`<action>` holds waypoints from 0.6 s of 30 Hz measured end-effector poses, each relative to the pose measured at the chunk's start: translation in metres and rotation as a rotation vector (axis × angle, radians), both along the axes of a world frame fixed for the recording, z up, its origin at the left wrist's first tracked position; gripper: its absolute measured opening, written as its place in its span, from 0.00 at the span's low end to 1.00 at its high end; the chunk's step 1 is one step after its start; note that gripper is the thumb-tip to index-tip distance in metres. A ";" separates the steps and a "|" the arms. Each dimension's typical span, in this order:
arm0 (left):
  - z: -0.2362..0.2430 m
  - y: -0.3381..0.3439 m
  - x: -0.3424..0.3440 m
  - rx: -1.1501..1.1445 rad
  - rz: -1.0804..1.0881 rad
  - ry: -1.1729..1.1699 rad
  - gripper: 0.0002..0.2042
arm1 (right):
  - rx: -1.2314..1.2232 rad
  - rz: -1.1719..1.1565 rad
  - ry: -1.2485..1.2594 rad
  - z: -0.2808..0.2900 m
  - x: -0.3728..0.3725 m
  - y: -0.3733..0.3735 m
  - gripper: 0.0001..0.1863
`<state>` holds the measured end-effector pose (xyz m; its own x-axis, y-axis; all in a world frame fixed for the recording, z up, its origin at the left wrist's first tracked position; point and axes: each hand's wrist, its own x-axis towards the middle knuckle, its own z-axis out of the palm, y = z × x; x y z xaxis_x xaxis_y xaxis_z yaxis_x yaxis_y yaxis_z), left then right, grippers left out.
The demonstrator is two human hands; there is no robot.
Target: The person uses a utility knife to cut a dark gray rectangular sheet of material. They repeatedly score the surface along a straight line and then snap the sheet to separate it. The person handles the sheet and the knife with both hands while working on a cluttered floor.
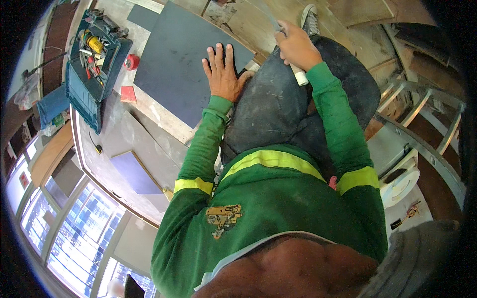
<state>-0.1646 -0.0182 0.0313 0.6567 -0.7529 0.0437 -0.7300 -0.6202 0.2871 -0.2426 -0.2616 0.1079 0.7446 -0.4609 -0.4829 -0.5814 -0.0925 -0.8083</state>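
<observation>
My left hand (222, 73) lies flat with fingers spread on a large dark grey square board (169, 69), at the board's edge beside my bent leg. My right hand (298, 47) is wrapped round a long tool (300, 75) with a whitish end below my fist and a narrow grey metal part rising above it; I cannot make out its exact kind. Left of the board lie a red tape measure (131, 62) and a small red piece (127, 94). A smaller dark panel (139, 17) shows beyond the board's upper left.
An open teal toolbox (82, 107) with assorted tools stands at the left. A lavender panel (134, 173) lies at lower left. My sneaker (309, 20) is beyond my knee. An aluminium ladder (417, 114) lies at the right beside a white bucket-like object (400, 184). Windows line the lower left.
</observation>
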 end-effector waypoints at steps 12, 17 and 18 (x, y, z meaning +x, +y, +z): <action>-0.019 0.037 0.115 -0.042 0.271 -0.048 0.41 | -0.206 0.041 -0.083 -0.014 -0.020 0.002 0.29; -0.019 0.034 0.172 -0.038 0.340 -0.033 0.43 | -0.317 0.304 -0.225 0.001 -0.003 0.024 0.30; -0.018 0.026 0.178 -0.047 0.336 -0.021 0.44 | -0.454 0.339 -0.318 -0.019 0.006 0.027 0.29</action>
<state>0.0129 0.0074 0.0129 0.8665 -0.4911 0.0900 -0.4931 -0.8136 0.3082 -0.2361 -0.2341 0.0892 0.9590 -0.2820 -0.0269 -0.1986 -0.6018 -0.7736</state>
